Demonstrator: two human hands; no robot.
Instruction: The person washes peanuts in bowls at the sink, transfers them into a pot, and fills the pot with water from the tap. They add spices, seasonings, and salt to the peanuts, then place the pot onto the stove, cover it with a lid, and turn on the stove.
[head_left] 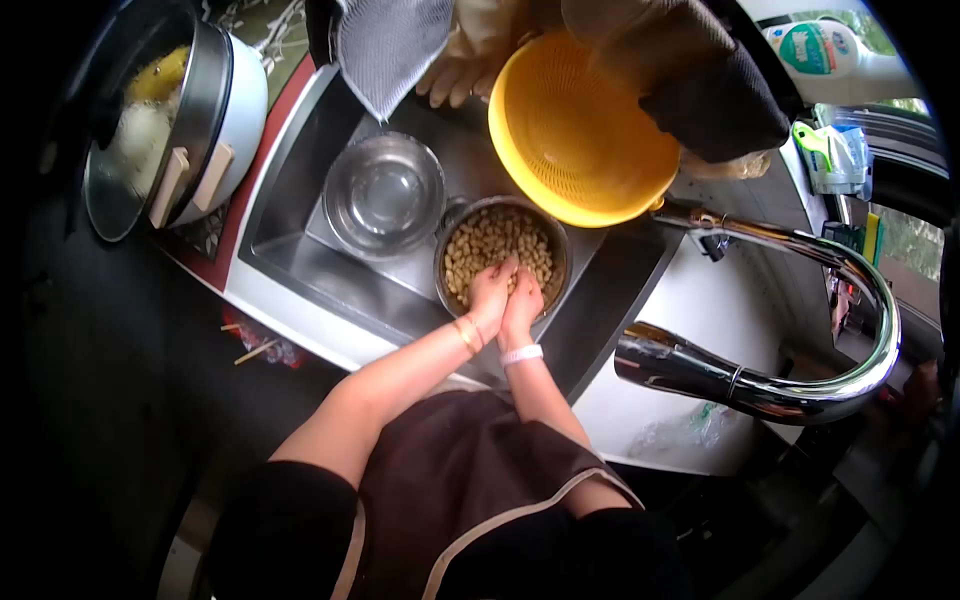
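A round metal pot (463, 223) full of tan, unshelled peanuts (528, 236) stands in the sink. Both of my hands are inside it, side by side and touching each other. My left hand (489, 296), below a gold bracelet, curls its fingers over some peanuts. Pressed against it, my right hand (522, 303), with a pale band at the wrist, is closed around peanuts too. Part of the fingers is hidden among the peanuts and behind the hands. Left of the pot sits a clear glass bowl (385, 197).
A yellow colander (585, 130) is at the sink's far right. The chrome faucet (868, 300) arches on the right. Grey and dark cloths (393, 45) hang above the sink. At the left stands a white pot (240, 125) with its glass lid (110, 200) tilted up.
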